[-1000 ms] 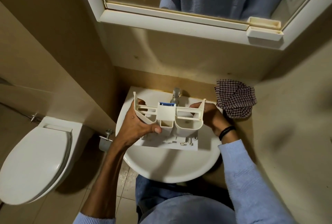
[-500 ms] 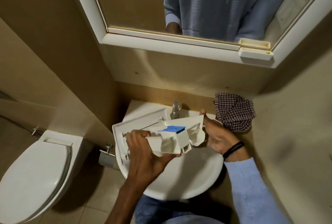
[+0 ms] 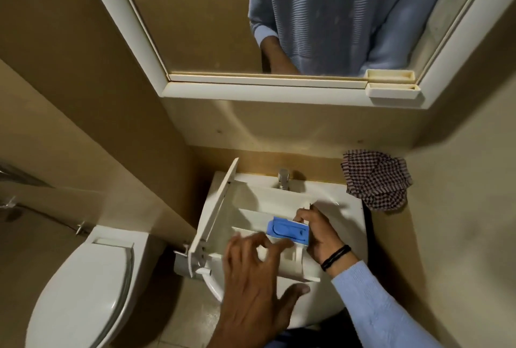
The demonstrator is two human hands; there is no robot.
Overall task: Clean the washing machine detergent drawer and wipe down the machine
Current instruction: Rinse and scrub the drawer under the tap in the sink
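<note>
Right hand is gripping the rear end of the detergent drawer, fingers curling over its far wall just beside the blue cap; left hand is hovering spread and empty over the near wall, contact not determinable; drawer is lying across the sink at lower centre of frame, long axis running leftward from the grip, front panel tilting up at the left end; tap is standing beyond it; checked cloth is lying at right, nearer the gripping hand; judgement: the free left hand is the better placed for the cap.
</note>
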